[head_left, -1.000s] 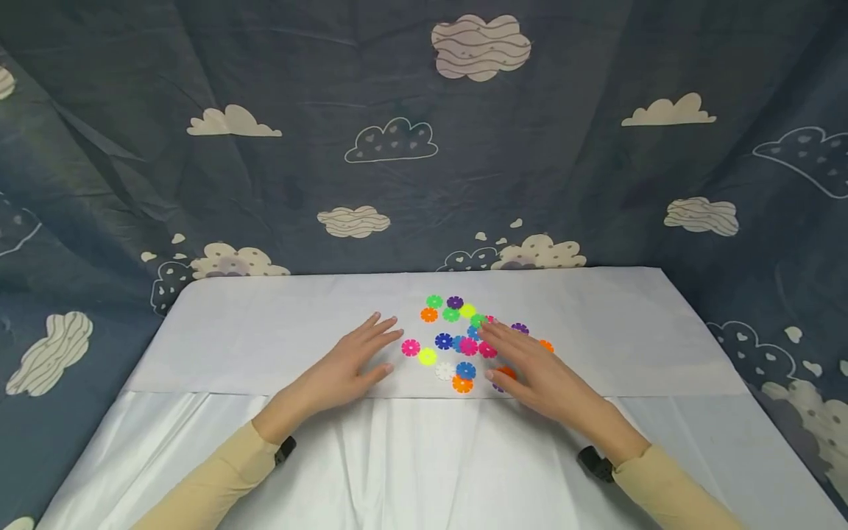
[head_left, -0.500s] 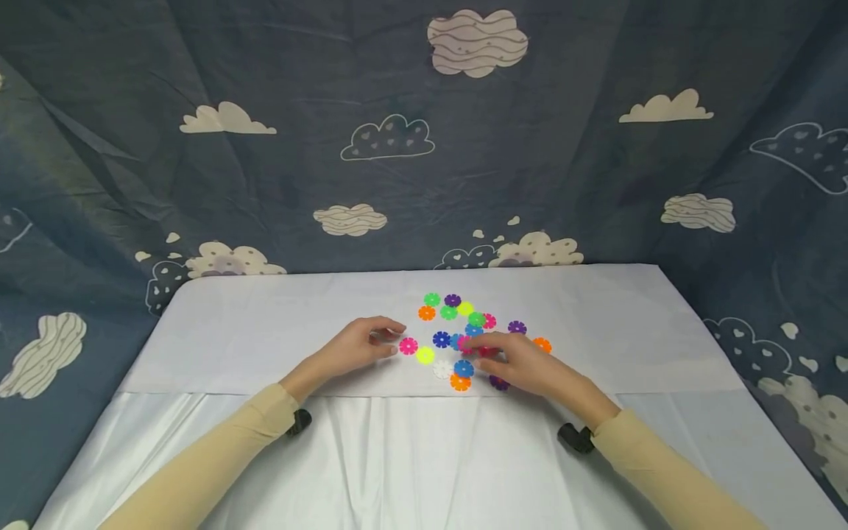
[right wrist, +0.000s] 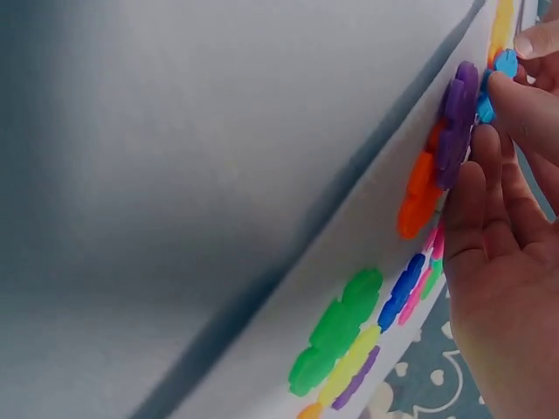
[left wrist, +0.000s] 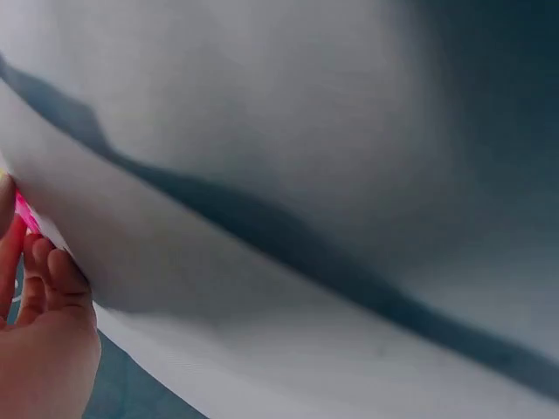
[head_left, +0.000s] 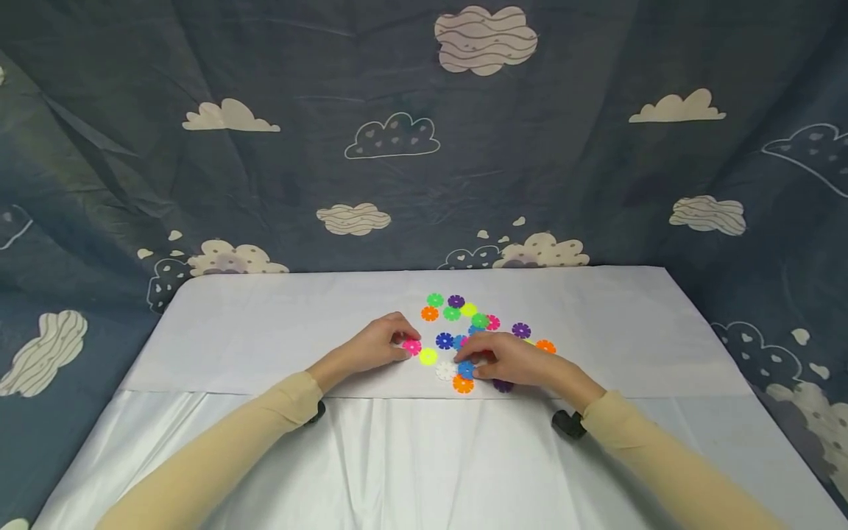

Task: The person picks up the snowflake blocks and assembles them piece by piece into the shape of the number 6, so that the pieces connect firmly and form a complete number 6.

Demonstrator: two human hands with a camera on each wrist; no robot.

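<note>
Flat, notched flower-shaped plastic discs lie on the white cloth. My left hand (head_left: pixel 371 346) pinches a pink disc (head_left: pixel 412 347) at the left edge of the spread, thumb on the near side and fingers on the far side. A bit of that pink disc (left wrist: pixel 26 212) shows between the fingers in the left wrist view. My right hand (head_left: pixel 520 361) has thumb and fingertips on a blue disc (head_left: pixel 467 369), which lies partly over an orange disc (head_left: pixel 463 385). In the right wrist view the blue disc (right wrist: pixel 486 98) sits at the thumb tip, beside a purple disc (right wrist: pixel 456 127).
A yellow disc (head_left: pixel 428 357) and a white disc (head_left: pixel 445 370) lie between the hands. Beyond them are a dark blue disc (head_left: pixel 444 341) and several green, purple and orange ones. The white-covered table (head_left: pixel 265 324) ends at a dark cloud-print curtain (head_left: pixel 530 169).
Both hands have lowered from spread fingers to curled ones. The left hand has moved right onto the pink disc; the right has come left and down onto the blue disc.
</note>
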